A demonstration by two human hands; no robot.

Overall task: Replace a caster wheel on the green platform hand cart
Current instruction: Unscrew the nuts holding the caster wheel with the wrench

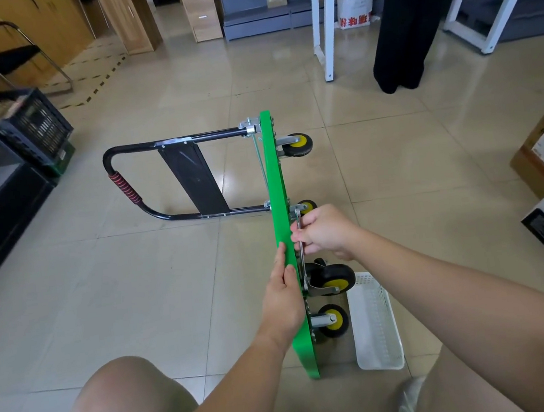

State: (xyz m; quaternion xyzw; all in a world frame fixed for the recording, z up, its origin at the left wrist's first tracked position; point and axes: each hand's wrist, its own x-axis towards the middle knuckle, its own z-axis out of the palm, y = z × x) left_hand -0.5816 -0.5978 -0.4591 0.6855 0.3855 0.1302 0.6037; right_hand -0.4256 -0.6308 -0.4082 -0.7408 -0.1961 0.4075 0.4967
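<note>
- Cart position: the green platform cart (276,178) stands on its long edge on the tiled floor (137,289), with the handle (125,188) lying out to the left and the casters (336,276) facing right.
- My left hand (282,292) lies along the cart's upper edge, fingers straight, pressing to steady it and grasping nothing.
- My right hand (324,233) is clenched round the wrench (303,263), which lies against the underside between two caster plates.
- I cannot tell which end sits on a nut, so I seat the wrench head fully before loading it.
- I pull in short strokes, bracing with the left hand so the cart does not tip.
- I drop loosened fasteners into the white basket (375,322) just beside the wheels.
</note>
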